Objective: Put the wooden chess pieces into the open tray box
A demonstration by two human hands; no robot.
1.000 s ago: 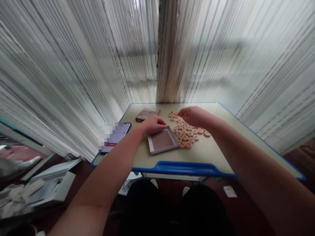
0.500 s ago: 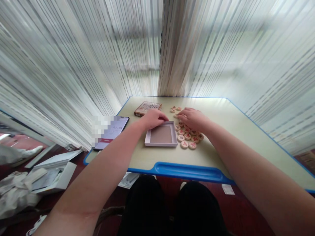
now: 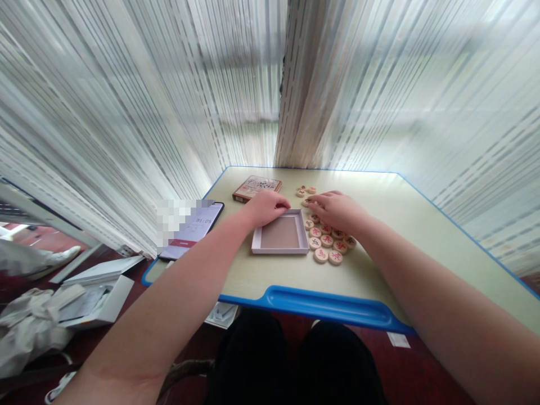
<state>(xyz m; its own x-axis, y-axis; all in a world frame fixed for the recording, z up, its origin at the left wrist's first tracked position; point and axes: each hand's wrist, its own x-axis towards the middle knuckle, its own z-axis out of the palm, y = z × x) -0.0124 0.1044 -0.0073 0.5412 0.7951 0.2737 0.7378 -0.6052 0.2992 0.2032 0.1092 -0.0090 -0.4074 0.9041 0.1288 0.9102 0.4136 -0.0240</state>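
My left hand (image 3: 270, 209) is closed at the far left corner of a shallow, open white box (image 3: 280, 250), its thumb and fingers on the rim. No pieces show in the visible part of that box. To its right lies a group of round wooden Chinese chess pieces (image 3: 327, 241) with red and black characters. My right hand (image 3: 340, 211) hovers over or rests on the far part of this group, palm down with fingers stretched out. Its fingertips are beside a single chess piece (image 3: 306, 202). What lies beneath the palm is hidden.
Behind my left hand lies a printed box lid (image 3: 257, 187). A phone (image 3: 194, 228) with a running timer sits at the table's left edge. A few more chess pieces (image 3: 301, 193) lie farther back. The table (image 3: 405, 225) has a blue trough (image 3: 324, 301) along its front edge.
The view has shifted slightly, moving the table a little right and down. My right hand's fingers sit slightly lower over the pieces. My left hand stays at the box rim.
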